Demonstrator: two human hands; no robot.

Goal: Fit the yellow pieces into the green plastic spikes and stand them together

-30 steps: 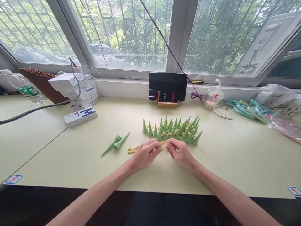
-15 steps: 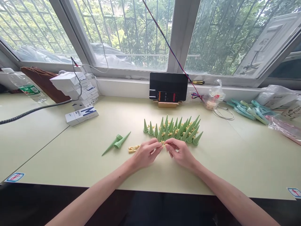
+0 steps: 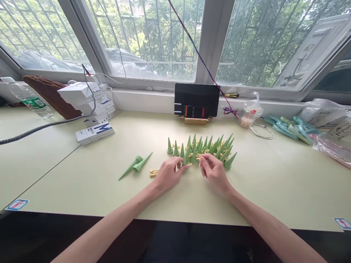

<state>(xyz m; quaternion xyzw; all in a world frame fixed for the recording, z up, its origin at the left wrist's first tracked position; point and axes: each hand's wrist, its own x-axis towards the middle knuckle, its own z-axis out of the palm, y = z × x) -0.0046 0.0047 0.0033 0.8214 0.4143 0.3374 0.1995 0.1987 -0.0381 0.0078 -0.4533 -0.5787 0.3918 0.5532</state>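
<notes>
My left hand rests on the table with thumb and index finger around the base of a green plastic watering spike standing upright; the contact is partly hidden. My right hand pinches a small yellow plastic piece at the front of the group. Behind both hands stand many green spikes, points up in rows, with small yellow pieces among them. Left of my left hand lie several yellow plastic pieces, partly covered by it. Two loose green spikes lie further left.
A phone leans on a black tablet at the back. White boxes and a water bottle are at the left. A plastic bag, a white cable and teal wrapped items lie at the right.
My hands have moved apart from their shared pinch. The right went slightly right and up with the small yellow piece; the left thumb and index finger spread around the front spike.
</notes>
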